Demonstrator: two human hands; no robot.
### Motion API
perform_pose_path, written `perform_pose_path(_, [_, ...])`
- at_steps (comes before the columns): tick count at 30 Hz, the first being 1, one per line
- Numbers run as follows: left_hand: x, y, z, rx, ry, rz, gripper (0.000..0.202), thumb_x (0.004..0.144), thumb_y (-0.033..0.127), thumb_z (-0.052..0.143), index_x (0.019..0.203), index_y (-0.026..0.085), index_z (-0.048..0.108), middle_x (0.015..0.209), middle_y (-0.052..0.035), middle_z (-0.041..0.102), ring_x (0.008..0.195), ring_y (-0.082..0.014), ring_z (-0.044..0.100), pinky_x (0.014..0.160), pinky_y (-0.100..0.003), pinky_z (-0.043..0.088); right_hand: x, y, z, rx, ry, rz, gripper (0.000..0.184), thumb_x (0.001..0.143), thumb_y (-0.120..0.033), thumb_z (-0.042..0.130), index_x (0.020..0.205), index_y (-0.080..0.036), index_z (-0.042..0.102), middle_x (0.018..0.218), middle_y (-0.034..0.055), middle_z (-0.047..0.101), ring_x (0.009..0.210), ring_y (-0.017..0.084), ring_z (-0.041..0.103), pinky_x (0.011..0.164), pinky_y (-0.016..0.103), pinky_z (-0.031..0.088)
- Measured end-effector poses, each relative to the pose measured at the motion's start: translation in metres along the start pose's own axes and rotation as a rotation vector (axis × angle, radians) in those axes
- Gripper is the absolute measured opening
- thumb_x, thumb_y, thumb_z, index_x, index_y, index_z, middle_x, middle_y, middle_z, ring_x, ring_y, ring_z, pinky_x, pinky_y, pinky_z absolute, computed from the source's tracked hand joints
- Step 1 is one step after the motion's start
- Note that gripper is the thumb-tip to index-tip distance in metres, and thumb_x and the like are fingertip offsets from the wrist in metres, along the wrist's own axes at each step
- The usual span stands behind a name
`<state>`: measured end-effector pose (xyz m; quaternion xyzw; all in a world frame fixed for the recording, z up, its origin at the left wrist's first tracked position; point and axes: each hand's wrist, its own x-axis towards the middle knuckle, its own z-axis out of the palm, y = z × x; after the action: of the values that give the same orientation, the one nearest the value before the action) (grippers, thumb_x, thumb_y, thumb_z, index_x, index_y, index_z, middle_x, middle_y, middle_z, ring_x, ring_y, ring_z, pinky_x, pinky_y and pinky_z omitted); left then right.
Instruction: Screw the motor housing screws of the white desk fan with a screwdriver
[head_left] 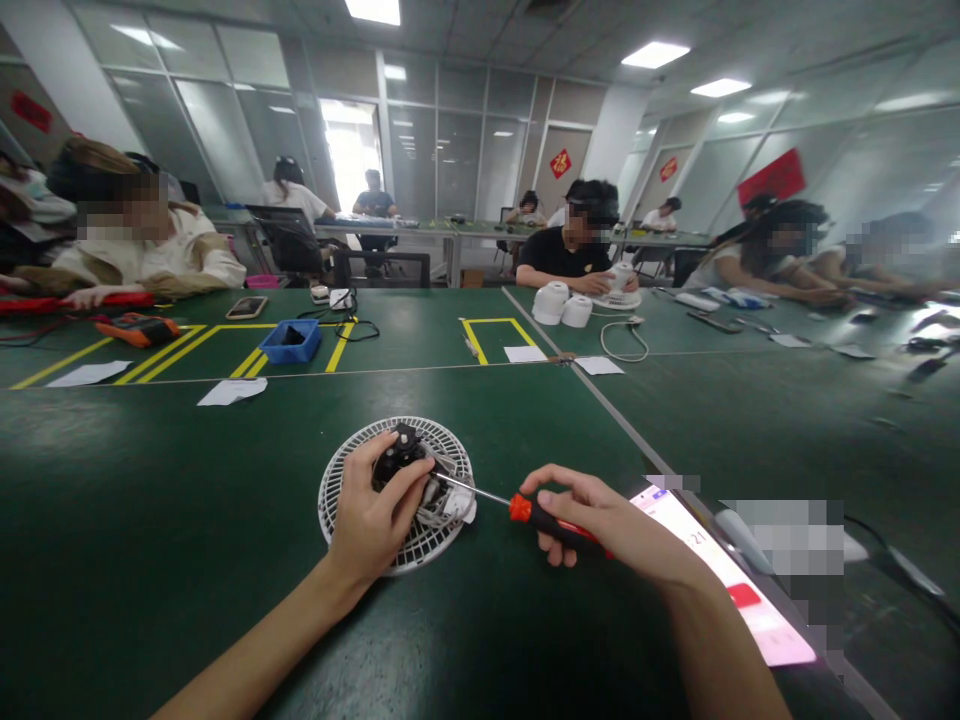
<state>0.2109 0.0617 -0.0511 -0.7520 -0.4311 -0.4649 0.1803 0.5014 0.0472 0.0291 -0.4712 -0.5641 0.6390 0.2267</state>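
Bare forearms nearest the lens, coming in from 7 and 5 o'clock over the green bench (225, 620). Clock centred on a round white grille (330, 500), 12 pointing away from the wearer.

Work: black unit (405, 440) sits at the hub, toward the grille's 12 o'clock half. Pale cable (429, 516) lies bunched over the ribs at 4, with a white tag (460, 505) beside it.

Hands: left hand (364, 530) comes up from 7, thumb and fingers pinched about the black unit. Right hand (596, 512), at 3, is wrapped round the handle of a screwdriver (520, 508); the shaft points toward 9, its tip at the unit's right side, close by the left thumb. Cannot tell whether the tip is seated in a screw, nor which way it turns.

Step in hand, by my reading: screwdriver work on the unit, left steadying, right driving. Next move seems to call for a firm left pinch, shaft kept in line, wrist turning under light pressure, fingertips clear of the tip.

Surroundings: lit phone (742, 597) at 4, partly behind the right forearm. Blue box (291, 345) at 11. White parts (551, 303) at 1, near a person in black (559, 255) across the bench.
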Motion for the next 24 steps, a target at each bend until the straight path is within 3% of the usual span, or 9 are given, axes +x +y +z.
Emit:
perform_pose_path(3, [-0.0005, -0.0004, -0.0002, 0.002, 0.000, -0.002, 0.028, 0.090, 0.014, 0.069, 0.115, 0.024, 0.071, 0.135, -0.0130, 0.049, 0.125, -0.0301, 0.054, 0.102, -0.052, 0.053, -0.0011, -0.0027, 0.0026, -0.069, 0.043, 0.000, 0.050, 0.090, -0.063, 0.062, 0.116, -0.021, 0.055, 0.083, 0.0019, 0.069, 0.055, 0.010, 0.058, 0.044, 0.020, 0.040])
perform_pose_path(6, [-0.0006, -0.0007, -0.0001, 0.000, -0.002, -0.002, 0.028, 0.090, 0.014, 0.069, 0.116, 0.024, 0.071, 0.136, -0.0133, 0.049, 0.127, -0.0303, 0.053, 0.103, -0.052, 0.053, -0.0016, -0.0036, 0.0033, -0.130, 0.077, -0.007, 0.059, 0.077, -0.052, 0.082, 0.121, -0.025, 0.054, 0.101, 0.0009, 0.063, 0.056, 0.008, 0.058, 0.042, 0.020, 0.041])
perform_pose_path(9, [-0.0005, -0.0009, 0.0002, -0.004, 0.002, 0.002, 0.028, 0.090, 0.014, 0.069, 0.116, 0.024, 0.071, 0.136, -0.0133, 0.049, 0.126, -0.0300, 0.053, 0.103, -0.053, 0.053, 0.0002, -0.0015, 0.0016, -0.129, 0.093, -0.009, 0.065, 0.067, -0.041, 0.091, 0.117, -0.025, 0.054, 0.100, -0.0010, 0.059, 0.060, 0.011, 0.063, 0.043, 0.021, 0.045])
perform_pose_path(13, [-0.0007, -0.0010, 0.0002, -0.006, 0.004, -0.002, 0.028, 0.090, 0.014, 0.068, 0.116, 0.024, 0.070, 0.135, -0.0127, 0.049, 0.126, -0.0296, 0.053, 0.103, -0.052, 0.053, 0.0045, 0.0021, -0.0003, -0.046, 0.068, -0.020, 0.058, 0.072, -0.050, 0.087, 0.111, -0.022, 0.054, 0.084, -0.0015, 0.064, 0.065, 0.015, 0.066, 0.051, 0.023, 0.048])
perform_pose_path(16, [-0.0005, -0.0007, 0.0002, -0.008, 0.006, -0.006, 0.028, 0.090, 0.014, 0.068, 0.116, 0.025, 0.070, 0.135, -0.0125, 0.050, 0.126, -0.0297, 0.054, 0.103, -0.052, 0.053, 0.0056, 0.0019, 0.0013, -0.026, 0.039, 0.019, 0.052, 0.084, -0.061, 0.072, 0.111, -0.020, 0.054, 0.075, 0.0006, 0.068, 0.063, 0.015, 0.065, 0.051, 0.022, 0.046])
perform_pose_path(19, [0.0001, -0.0002, 0.0006, -0.010, 0.006, -0.010, 0.029, 0.090, 0.014, 0.068, 0.116, 0.026, 0.069, 0.136, -0.0118, 0.050, 0.127, -0.0295, 0.054, 0.103, -0.051, 0.053, 0.0041, -0.0002, 0.0038, -0.060, 0.052, 0.019, 0.051, 0.087, -0.065, 0.065, 0.112, -0.021, 0.054, 0.080, 0.0015, 0.068, 0.057, 0.012, 0.060, 0.046, 0.021, 0.041])
perform_pose_path(24, [0.0014, 0.0005, 0.0011, -0.074, 0.063, -0.039, 0.024, 0.088, 0.014, 0.072, 0.109, 0.020, 0.063, 0.132, -0.0121, 0.055, 0.124, -0.0283, 0.057, 0.103, -0.048, 0.054, 0.0029, 0.0000, 0.0025, -0.110, 0.085, -0.030, 0.065, 0.063, -0.041, 0.093, 0.113, -0.024, 0.055, 0.095, -0.0014, 0.059, 0.070, 0.013, 0.060, 0.045, 0.020, 0.046])
